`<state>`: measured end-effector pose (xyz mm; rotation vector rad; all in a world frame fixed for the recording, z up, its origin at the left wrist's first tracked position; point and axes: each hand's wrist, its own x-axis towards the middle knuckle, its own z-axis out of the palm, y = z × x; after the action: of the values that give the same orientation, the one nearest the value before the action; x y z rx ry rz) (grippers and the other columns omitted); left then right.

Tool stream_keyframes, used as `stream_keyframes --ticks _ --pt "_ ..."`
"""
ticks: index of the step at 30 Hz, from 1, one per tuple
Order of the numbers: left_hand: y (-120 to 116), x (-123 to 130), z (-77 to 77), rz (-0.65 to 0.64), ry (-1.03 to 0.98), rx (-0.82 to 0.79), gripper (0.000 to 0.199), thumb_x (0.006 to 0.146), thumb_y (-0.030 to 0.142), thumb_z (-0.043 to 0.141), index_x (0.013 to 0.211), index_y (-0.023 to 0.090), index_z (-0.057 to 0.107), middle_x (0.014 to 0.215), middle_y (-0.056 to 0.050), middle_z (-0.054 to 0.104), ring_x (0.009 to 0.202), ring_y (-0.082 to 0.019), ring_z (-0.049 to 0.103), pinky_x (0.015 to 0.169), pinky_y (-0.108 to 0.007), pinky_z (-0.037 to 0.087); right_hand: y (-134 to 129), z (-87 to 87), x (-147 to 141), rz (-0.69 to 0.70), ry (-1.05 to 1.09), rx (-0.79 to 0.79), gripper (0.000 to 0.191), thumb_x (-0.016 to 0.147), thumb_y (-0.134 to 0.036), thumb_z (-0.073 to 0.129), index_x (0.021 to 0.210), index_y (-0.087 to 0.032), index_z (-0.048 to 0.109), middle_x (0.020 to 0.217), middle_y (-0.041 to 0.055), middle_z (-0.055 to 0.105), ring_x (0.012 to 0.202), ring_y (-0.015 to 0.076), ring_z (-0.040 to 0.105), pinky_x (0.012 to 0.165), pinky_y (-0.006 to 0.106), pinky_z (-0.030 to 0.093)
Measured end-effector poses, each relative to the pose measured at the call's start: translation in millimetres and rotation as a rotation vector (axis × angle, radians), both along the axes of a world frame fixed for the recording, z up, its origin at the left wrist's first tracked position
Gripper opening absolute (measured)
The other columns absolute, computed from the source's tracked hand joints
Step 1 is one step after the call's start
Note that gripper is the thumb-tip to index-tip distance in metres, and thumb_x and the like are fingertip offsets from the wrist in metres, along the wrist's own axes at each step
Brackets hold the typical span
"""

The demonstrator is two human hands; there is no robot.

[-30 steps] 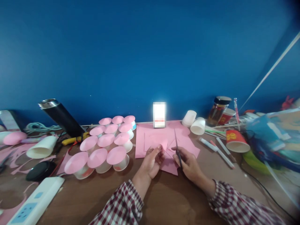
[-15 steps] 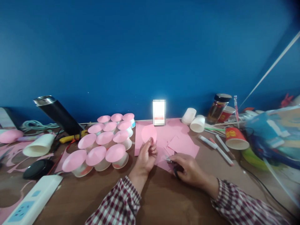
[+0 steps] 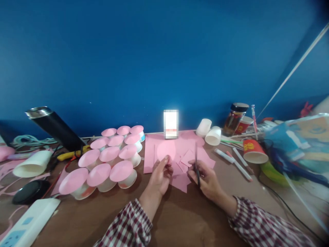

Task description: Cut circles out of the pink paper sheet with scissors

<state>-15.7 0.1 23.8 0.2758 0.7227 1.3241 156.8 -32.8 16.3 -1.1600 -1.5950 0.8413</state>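
Observation:
My left hand [image 3: 161,175] pinches the lower edge of a round pink paper disc [image 3: 166,149] between thumb and fingers. In my right hand [image 3: 205,178] is a pair of scissors [image 3: 196,156], its narrow blades pointing up and away from me; the fingers wrap round the handles. The scissors are apart from the disc. Beneath both hands lie pink paper sheets [image 3: 150,161] and small cut scraps [image 3: 181,182]. To the left stand several paper cups [image 3: 128,178] in rows, each topped with a pink paper disc [image 3: 121,171].
At the left are a black flask [image 3: 58,128], a white cup [image 3: 33,164] on its side, and a power strip [image 3: 33,216]. A lit phone [image 3: 171,124] stands by the wall. At right are white cups [image 3: 213,136], markers [image 3: 241,168], a tea bottle [image 3: 235,119] and a red cup [image 3: 254,152].
The scissors have turned from lying low over the paper to pointing upward, and my right hand has risen slightly. The left hand still holds the disc. The view has shifted a little.

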Motion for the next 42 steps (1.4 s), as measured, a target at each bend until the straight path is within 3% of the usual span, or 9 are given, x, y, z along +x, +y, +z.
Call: stream_keyframes --ticks 4,9,12,15,17,23,28,42 --pt "-1 1 2.2 -0.027 0.037 -0.004 0.024 0.062 0.026 0.078 0.065 0.014 0.057 0.061 0.003 0.053 0.052 -0.005 0.047 0.047 -0.016 0.037 11 1.1 3 -0.144 0.227 -0.039 0.024 0.086 -0.038 0.055 0.102 -0.019 0.053 0.063 -0.0018 0.052 0.053 0.0117 0.048 0.046 0.021 0.041" --pt "-3 1 2.4 -0.038 0.053 -0.026 0.024 0.059 0.025 0.079 0.067 0.014 0.059 0.064 0.001 0.056 0.053 -0.006 0.05 0.049 -0.018 0.04 11 4.1 5 -0.224 0.272 -0.004 0.023 0.087 -0.039 0.054 0.1 -0.02 0.053 0.065 -0.0013 0.053 0.058 0.0134 0.052 0.05 0.023 0.045" --pt "-5 1 2.0 -0.03 0.014 -0.053 0.025 0.058 0.023 0.08 0.067 0.014 0.059 0.064 0.001 0.057 0.055 -0.007 0.052 0.051 -0.018 0.043 2 1.6 3 -0.164 0.165 0.077 0.021 0.086 -0.032 0.055 0.103 -0.021 0.054 0.067 -0.0004 0.055 0.058 0.0136 0.053 0.052 0.024 0.044" --pt "-5 1 1.3 -0.051 0.002 -0.104 0.024 0.058 0.022 0.08 0.067 0.015 0.059 0.062 0.0 0.057 0.053 -0.008 0.053 0.05 -0.019 0.045 -7 0.1 -2 0.025 0.011 0.075 0.019 0.084 -0.026 0.056 0.101 -0.02 0.055 0.069 0.0014 0.058 0.056 0.0139 0.053 0.052 0.024 0.043" --pt "-6 1 0.3 -0.057 0.018 -0.138 0.024 0.058 0.021 0.079 0.067 0.015 0.058 0.062 -0.001 0.058 0.051 -0.008 0.052 0.048 -0.02 0.045 -10 0.8 -6 0.078 -0.031 0.058 0.018 0.082 -0.024 0.058 0.1 -0.019 0.056 0.068 0.0007 0.057 0.054 0.013 0.051 0.05 0.023 0.042" --pt "-4 5 -3.7 -0.05 -0.021 -0.13 0.021 0.059 0.015 0.078 0.066 0.014 0.058 0.064 0.0 0.059 0.054 -0.008 0.054 0.049 -0.018 0.046 -1 3.3 -10 -0.01 0.092 -0.053 0.019 0.084 -0.033 0.058 0.097 -0.018 0.057 0.065 -0.0011 0.053 0.055 0.0121 0.049 0.05 0.022 0.042" --pt "-4 4 -6.0 -0.099 -0.03 -0.102 0.019 0.06 0.017 0.078 0.067 0.013 0.061 0.063 0.001 0.059 0.052 -0.007 0.053 0.049 -0.018 0.045 6 0.9 -11 0.013 0.237 -0.215 0.029 0.084 -0.043 0.058 0.098 -0.017 0.055 0.06 -0.003 0.049 0.052 0.011 0.046 0.047 0.021 0.038" --pt "-4 6 -5.9 -0.179 0.012 -0.057 0.018 0.064 0.018 0.077 0.064 0.013 0.059 0.062 0.001 0.06 0.052 -0.007 0.054 0.052 -0.018 0.045 6 -6.8 -8 0.045 0.11 -0.181 0.024 0.086 -0.035 0.057 0.101 -0.017 0.055 0.067 -0.0012 0.052 0.056 0.0116 0.046 0.05 0.022 0.039"
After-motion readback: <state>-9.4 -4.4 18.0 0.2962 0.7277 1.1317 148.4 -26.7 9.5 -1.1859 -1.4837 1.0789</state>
